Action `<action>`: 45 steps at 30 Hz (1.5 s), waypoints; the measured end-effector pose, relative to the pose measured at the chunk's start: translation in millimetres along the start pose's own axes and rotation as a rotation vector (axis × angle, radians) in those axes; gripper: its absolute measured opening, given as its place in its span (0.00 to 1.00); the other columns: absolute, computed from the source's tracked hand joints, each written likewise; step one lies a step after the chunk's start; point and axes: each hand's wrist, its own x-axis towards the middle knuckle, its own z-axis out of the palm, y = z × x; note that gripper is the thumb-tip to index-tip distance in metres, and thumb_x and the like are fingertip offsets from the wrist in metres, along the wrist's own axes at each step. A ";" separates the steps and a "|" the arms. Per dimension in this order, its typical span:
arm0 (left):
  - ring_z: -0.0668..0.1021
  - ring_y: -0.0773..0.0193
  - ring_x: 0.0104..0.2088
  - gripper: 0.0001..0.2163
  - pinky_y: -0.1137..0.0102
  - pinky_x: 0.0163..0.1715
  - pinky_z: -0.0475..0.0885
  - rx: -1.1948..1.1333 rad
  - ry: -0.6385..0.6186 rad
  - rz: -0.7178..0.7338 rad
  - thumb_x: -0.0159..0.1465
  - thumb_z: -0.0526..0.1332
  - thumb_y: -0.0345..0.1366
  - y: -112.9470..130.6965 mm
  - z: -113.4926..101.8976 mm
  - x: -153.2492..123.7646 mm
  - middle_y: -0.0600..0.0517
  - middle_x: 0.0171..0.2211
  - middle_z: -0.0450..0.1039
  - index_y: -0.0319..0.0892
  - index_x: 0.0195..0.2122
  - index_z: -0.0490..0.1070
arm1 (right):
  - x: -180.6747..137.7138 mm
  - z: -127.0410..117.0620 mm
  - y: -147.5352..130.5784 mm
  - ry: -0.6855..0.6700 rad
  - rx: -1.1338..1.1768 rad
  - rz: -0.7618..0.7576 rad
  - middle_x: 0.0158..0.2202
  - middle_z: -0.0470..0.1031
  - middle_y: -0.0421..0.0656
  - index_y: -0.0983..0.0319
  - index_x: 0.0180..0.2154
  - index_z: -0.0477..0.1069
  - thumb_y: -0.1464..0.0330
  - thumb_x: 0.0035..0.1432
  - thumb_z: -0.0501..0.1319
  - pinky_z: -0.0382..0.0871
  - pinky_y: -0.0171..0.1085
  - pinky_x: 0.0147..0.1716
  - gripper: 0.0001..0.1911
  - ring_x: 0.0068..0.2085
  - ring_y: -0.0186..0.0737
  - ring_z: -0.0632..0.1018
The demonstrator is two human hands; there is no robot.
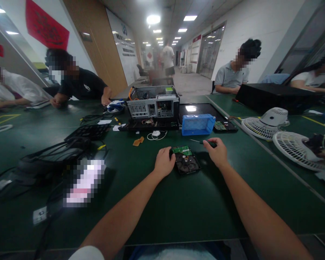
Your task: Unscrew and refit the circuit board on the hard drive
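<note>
A hard drive [186, 163] lies on the green table [200, 213] in front of me, its green circuit board facing up. My left hand [165, 162] grips the drive's left edge, with the thumb on the near side and the fingers partly hidden. To the right of the drive, my right hand [217, 152] is closed around the dark handle of a screwdriver [209, 144]. Its thin shaft points left, above the table and apart from the drive. Just beyond is a blue plastic tray [197, 125], tilted so its inside shows.
An opened computer case [153, 104] stands at the back. Another drive [225, 126] sits right of the tray. Fan parts [262, 124] lie to the right; cables and a black bag-like bundle [54, 153] to the left. Several people sit around the table.
</note>
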 end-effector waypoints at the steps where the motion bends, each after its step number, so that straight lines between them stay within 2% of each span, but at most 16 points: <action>1: 0.71 0.49 0.63 0.20 0.55 0.64 0.66 0.000 -0.002 0.000 0.71 0.57 0.38 0.0 0.0 0.0 0.39 0.59 0.72 0.38 0.63 0.67 | 2.7 -0.1 6.6 -0.044 0.074 0.077 0.32 0.79 0.46 0.61 0.41 0.74 0.44 0.52 0.69 0.74 0.46 0.40 0.29 0.35 0.48 0.80; 5: 0.71 0.49 0.63 0.20 0.55 0.64 0.66 -0.002 -0.002 -0.017 0.71 0.57 0.39 1.4 -1.1 -0.3 0.39 0.60 0.72 0.38 0.63 0.67 | 4.8 4.5 18.9 -0.072 0.120 0.130 0.34 0.80 0.47 0.62 0.42 0.73 0.37 0.54 0.62 0.75 0.43 0.33 0.34 0.31 0.47 0.81; 7: 0.71 0.49 0.63 0.20 0.54 0.64 0.66 -0.005 -0.005 -0.017 0.71 0.57 0.38 2.9 -2.4 -0.9 0.40 0.60 0.72 0.39 0.63 0.67 | 3.2 6.6 17.7 -0.088 0.096 0.127 0.31 0.80 0.45 0.61 0.40 0.74 0.37 0.55 0.61 0.75 0.43 0.31 0.34 0.29 0.46 0.80; 11: 0.71 0.49 0.63 0.20 0.54 0.64 0.66 -0.017 -0.016 -0.020 0.71 0.56 0.39 6.0 -5.1 -2.0 0.39 0.60 0.72 0.39 0.63 0.67 | 0.5 7.9 12.1 -0.114 0.009 0.102 0.25 0.77 0.43 0.60 0.36 0.75 0.39 0.59 0.59 0.72 0.42 0.33 0.30 0.28 0.46 0.78; 17: 0.71 0.49 0.63 0.19 0.54 0.64 0.66 -0.030 -0.008 -0.038 0.71 0.57 0.39 8.0 -6.2 -2.9 0.40 0.60 0.72 0.41 0.62 0.68 | -3.3 4.9 5.1 -0.143 -0.088 0.042 0.26 0.77 0.44 0.59 0.33 0.75 0.40 0.62 0.56 0.69 0.43 0.36 0.29 0.31 0.47 0.78; 22: 0.71 0.49 0.63 0.20 0.54 0.64 0.66 -0.040 0.007 -0.046 0.71 0.57 0.39 6.2 -5.2 -3.9 0.39 0.60 0.72 0.40 0.63 0.67 | -8.2 -1.6 -1.0 -0.178 -0.074 0.015 0.27 0.77 0.43 0.58 0.33 0.74 0.39 0.63 0.54 0.70 0.43 0.35 0.30 0.30 0.46 0.77; 25: 0.71 0.50 0.63 0.20 0.55 0.64 0.67 -0.054 0.025 -0.047 0.71 0.57 0.38 5.1 -4.6 -4.9 0.40 0.61 0.71 0.40 0.63 0.67 | -13.5 -8.9 -5.3 -0.203 -0.012 0.050 0.26 0.76 0.42 0.58 0.34 0.73 0.37 0.61 0.55 0.71 0.42 0.31 0.31 0.27 0.45 0.77; 29: 0.71 0.51 0.63 0.19 0.56 0.65 0.66 -0.054 0.058 -0.022 0.70 0.58 0.37 5.7 -4.7 -6.2 0.41 0.59 0.72 0.40 0.62 0.67 | -33.2 -34.5 -18.1 -0.293 0.072 0.114 0.24 0.74 0.41 0.58 0.33 0.72 0.37 0.61 0.57 0.69 0.40 0.28 0.30 0.25 0.44 0.75; 34: 0.71 0.52 0.63 0.18 0.56 0.64 0.67 -0.072 0.058 -0.046 0.71 0.58 0.37 7.9 -6.3 -7.3 0.42 0.59 0.72 0.42 0.61 0.67 | -79.4 -87.3 -45.0 -0.397 0.147 0.158 0.28 0.75 0.42 0.58 0.36 0.74 0.42 0.65 0.58 0.71 0.40 0.31 0.26 0.29 0.43 0.76; 39: 0.71 0.52 0.62 0.18 0.56 0.64 0.67 -0.079 0.063 -0.051 0.71 0.57 0.38 8.9 -6.9 -8.0 0.41 0.59 0.72 0.41 0.61 0.68 | -128.7 -128.1 -53.9 -0.391 0.116 0.227 0.26 0.74 0.43 0.57 0.34 0.74 0.42 0.65 0.56 0.71 0.42 0.30 0.26 0.28 0.45 0.75; 42: 0.72 0.52 0.62 0.17 0.57 0.64 0.68 -0.080 0.064 -0.051 0.71 0.58 0.38 8.8 -7.2 -8.0 0.41 0.58 0.73 0.41 0.60 0.68 | -151.1 -140.6 -46.7 -0.387 0.049 0.239 0.24 0.74 0.43 0.55 0.33 0.74 0.40 0.62 0.58 0.71 0.43 0.28 0.26 0.26 0.47 0.75; 45: 0.73 0.52 0.61 0.17 0.57 0.62 0.69 -0.102 0.051 -0.066 0.72 0.57 0.38 9.2 -8.5 -8.0 0.42 0.58 0.73 0.43 0.60 0.68 | -161.8 -144.3 -38.8 -0.312 0.028 0.213 0.24 0.74 0.42 0.54 0.34 0.75 0.41 0.63 0.58 0.70 0.43 0.28 0.24 0.26 0.48 0.75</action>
